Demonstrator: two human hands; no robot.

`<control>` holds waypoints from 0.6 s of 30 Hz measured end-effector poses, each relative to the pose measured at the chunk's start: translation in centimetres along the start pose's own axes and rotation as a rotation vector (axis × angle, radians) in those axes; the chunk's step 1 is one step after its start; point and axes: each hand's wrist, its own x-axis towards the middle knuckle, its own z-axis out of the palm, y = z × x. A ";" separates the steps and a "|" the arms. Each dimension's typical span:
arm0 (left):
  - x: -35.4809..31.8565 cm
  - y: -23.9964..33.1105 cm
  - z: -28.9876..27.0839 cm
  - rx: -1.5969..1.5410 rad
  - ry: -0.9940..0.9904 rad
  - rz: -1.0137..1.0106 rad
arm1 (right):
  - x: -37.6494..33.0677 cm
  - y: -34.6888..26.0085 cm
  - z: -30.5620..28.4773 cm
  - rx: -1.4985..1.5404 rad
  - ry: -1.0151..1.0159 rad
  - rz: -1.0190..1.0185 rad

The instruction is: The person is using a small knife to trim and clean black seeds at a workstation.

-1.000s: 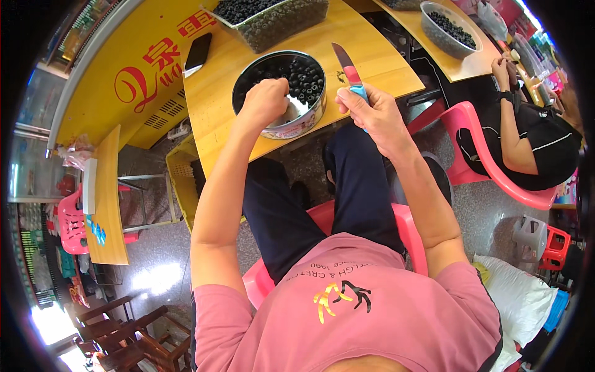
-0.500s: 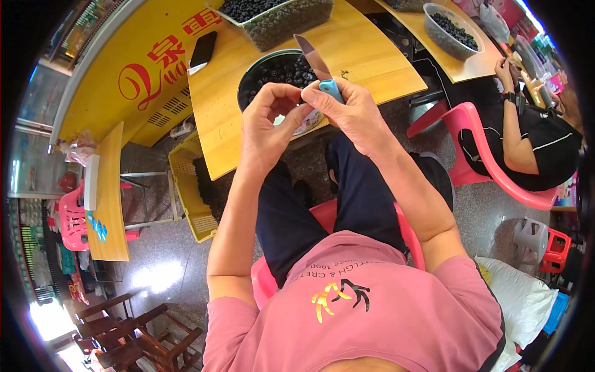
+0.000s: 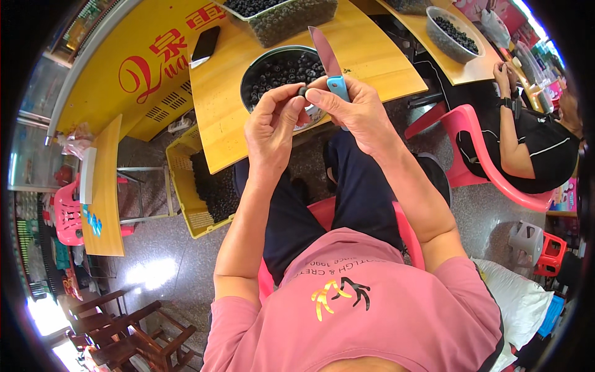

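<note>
My right hand grips a small knife with a light blue handle, its blade pointing up and away. My left hand pinches a small dark round fruit between thumb and fingers, right against my right thumb. Both hands hover over the near rim of a round metal bowl filled with dark round fruits, which stands on a yellow wooden table.
A clear tub of dark fruits and a black phone lie farther back on the table. A yellow crate of dark bits stands on the floor at my left. Another person sits in a pink chair at the right.
My left hand left the bowl and came up to meet my right hand. Both hands drew closer to me, the knife turning more upright.
</note>
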 end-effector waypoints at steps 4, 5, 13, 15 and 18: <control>-0.2 0.2 0.1 0.005 0.000 0.034 | -0.1 0.1 0.2 -0.001 0.010 0.008; -0.3 0.2 0.2 -0.033 0.022 0.050 | -0.1 0.1 0.2 -0.001 0.008 0.009; -0.3 -0.1 -0.6 -0.159 -0.008 -0.081 | 0.0 0.2 0.3 0.029 -0.044 0.027; -0.3 -0.2 -0.8 -0.211 -0.018 -0.105 | 0.2 0.4 0.1 0.046 -0.048 0.058; -0.3 -0.2 -1.2 -0.254 -0.017 -0.134 | 0.2 0.6 0.1 0.064 -0.050 0.095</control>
